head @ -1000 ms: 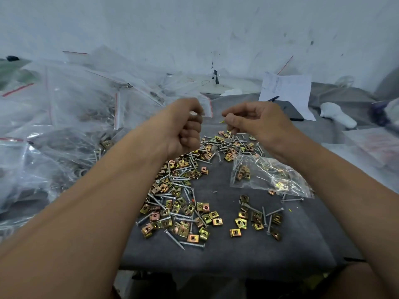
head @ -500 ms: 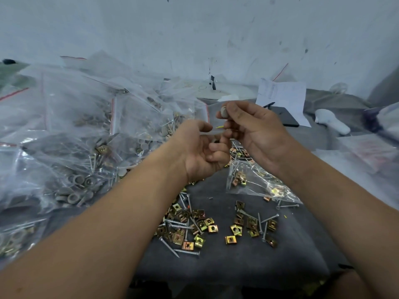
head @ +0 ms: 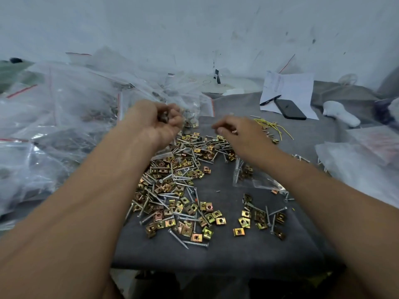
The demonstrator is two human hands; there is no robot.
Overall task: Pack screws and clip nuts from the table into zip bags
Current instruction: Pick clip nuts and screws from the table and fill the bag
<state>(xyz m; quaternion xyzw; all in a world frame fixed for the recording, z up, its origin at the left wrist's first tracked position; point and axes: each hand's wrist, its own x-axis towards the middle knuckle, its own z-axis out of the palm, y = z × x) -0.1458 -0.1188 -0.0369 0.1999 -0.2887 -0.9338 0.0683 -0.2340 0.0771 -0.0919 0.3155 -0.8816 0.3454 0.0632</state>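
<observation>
Left hand: your left hand (head: 160, 120) is curled around a few small dark metal pieces, blurred, possibly clip nuts
Right hand: your right hand (head: 236, 131) hovers over the far pile, fingertips bent; whether it pinches anything, I cannot tell
Loose parts: silver steel screws (head: 179, 241) and square brass-coloured clip nuts (head: 220, 221) lie scattered on the grey cloth-covered bench (head: 216, 255)
Bag: a clear plastic zip bag (head: 250, 176), partly filled, lies under your right forearm

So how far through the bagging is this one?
Done: a heap of filled zip bags at the left. In hand: the left hand holds small parts; the right hand reaches into the pile; one part-filled bag lies flat. Left: many loose clip nuts and screws.
</observation>
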